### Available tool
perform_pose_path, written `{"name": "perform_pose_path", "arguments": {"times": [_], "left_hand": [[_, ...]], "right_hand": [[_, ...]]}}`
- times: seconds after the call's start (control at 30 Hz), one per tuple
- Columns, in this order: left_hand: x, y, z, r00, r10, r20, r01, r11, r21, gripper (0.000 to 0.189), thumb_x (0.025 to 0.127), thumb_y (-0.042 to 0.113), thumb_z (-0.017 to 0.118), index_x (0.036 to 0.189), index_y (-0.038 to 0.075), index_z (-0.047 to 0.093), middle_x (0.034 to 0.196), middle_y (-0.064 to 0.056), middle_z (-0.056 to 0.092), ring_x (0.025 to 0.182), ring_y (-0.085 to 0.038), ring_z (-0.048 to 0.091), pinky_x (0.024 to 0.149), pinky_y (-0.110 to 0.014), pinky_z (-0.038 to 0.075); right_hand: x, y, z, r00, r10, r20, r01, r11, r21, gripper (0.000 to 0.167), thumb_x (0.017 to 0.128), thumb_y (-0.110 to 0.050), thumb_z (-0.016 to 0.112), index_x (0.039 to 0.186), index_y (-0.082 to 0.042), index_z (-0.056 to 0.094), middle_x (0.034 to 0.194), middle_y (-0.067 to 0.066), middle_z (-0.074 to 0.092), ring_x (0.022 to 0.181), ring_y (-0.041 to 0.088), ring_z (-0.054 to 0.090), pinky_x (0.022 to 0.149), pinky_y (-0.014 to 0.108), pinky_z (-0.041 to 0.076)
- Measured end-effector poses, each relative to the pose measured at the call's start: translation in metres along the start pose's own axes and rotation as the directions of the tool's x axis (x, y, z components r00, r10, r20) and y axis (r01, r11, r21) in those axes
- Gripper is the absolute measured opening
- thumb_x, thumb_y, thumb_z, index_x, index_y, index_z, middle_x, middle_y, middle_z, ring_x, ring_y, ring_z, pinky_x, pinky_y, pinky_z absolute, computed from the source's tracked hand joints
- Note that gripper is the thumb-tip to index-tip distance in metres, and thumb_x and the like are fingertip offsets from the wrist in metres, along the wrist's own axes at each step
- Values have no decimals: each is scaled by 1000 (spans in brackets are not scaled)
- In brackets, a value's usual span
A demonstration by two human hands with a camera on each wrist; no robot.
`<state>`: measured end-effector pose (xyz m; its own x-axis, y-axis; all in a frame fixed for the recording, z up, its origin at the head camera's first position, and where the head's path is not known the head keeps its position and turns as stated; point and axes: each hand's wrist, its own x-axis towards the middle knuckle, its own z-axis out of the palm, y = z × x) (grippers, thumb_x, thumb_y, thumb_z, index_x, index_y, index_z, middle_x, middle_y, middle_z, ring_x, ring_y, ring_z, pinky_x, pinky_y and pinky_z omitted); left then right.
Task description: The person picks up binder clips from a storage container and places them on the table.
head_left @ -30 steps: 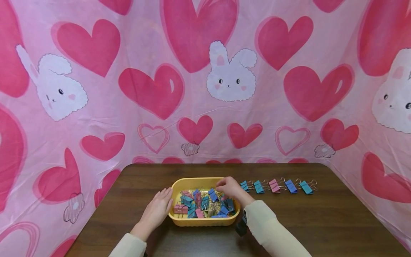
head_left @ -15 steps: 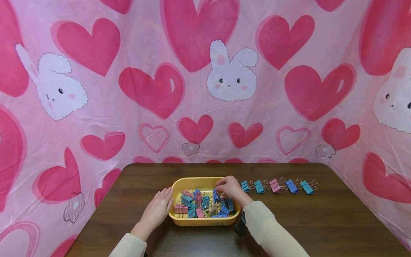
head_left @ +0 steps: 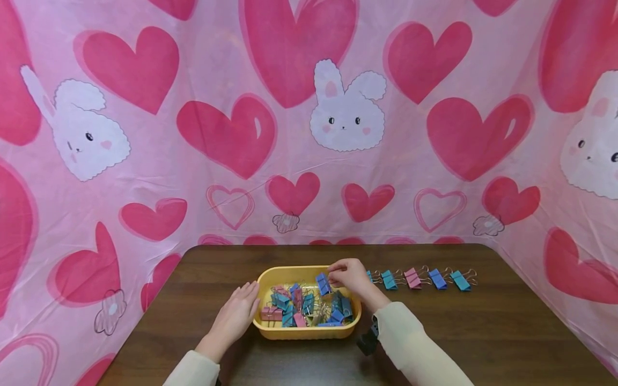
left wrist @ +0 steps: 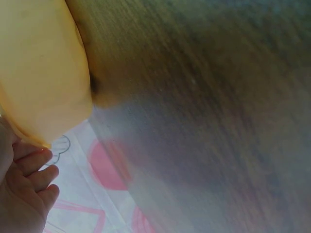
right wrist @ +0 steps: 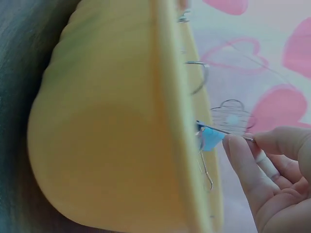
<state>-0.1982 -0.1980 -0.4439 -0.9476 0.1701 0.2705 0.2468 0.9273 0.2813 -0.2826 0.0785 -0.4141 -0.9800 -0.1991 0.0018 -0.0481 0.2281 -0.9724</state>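
Observation:
A yellow plastic basket (head_left: 309, 333) holds a jumble of pink, teal and blue binder clips (head_left: 289, 308). My left hand (head_left: 235, 316) rests against the basket's left end with its fingers extended; in the left wrist view its fingertips touch the rim. Over the right part of the basket, my right hand (head_left: 351, 276) pinches a blue binder clip (head_left: 323, 284) between thumb and finger. In the right wrist view the grip is on a wire handle, and the blue body (right wrist: 212, 138) hangs just beyond the basket rim (right wrist: 175, 116).
To the right of the basket, a row of several binder clips, teal, pink and blue, runs along the brown wooden table (head_left: 458, 332); a pink clip (head_left: 412, 278) lies mid-row. My right hand partly covers the leftmost clip. A pink heart-patterned cloth (head_left: 347, 225) hangs behind the table.
My right hand has taken hold of the blue binder clip and lifted it slightly from the pile, moving up and a little right. The left hand has stayed in place.

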Motion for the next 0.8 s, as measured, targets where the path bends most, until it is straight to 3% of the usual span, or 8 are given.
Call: {"name": "perform_pose_path", "arguments": {"times": [0.2,0.4,0.57,0.8], "left_hand": [[0,1,-1,1000,-1,7,1,1000,-1,44,92,20,56,128,-4,51,132,-18,48,125,-34,40,105,-47,27],[0,1,-1,1000,-6,14,6,1000,-2,45,92,21,56,128,-4,51,133,-18,47,125,-33,39,105,-46,26],[-1,0,-1,1000,2,6,-2,1000,-1,44,91,20,56,128,-4,51,133,-18,48,125,-33,40,105,-46,26],[-1,1,-1,1000,-3,12,3,1000,0,46,91,21,57,128,-4,50,133,-18,47,125,-33,39,105,-46,26]], "right_hand": [[-8,-17,-13,1000,-21,-19,22,995,100,16,83,8,60,97,16,61,82,24,65,70,31,66,68,42,54],[-14,-29,-30,998,-56,-39,61,987,150,18,84,5,60,100,14,61,84,21,65,75,31,66,71,40,54],[-16,-29,-47,996,-77,-52,84,984,157,22,86,1,61,103,14,60,86,19,65,78,30,66,70,34,54],[-24,-28,-66,996,-80,-50,88,979,186,26,88,-1,59,109,15,57,95,27,63,79,25,67,73,35,53]]}}
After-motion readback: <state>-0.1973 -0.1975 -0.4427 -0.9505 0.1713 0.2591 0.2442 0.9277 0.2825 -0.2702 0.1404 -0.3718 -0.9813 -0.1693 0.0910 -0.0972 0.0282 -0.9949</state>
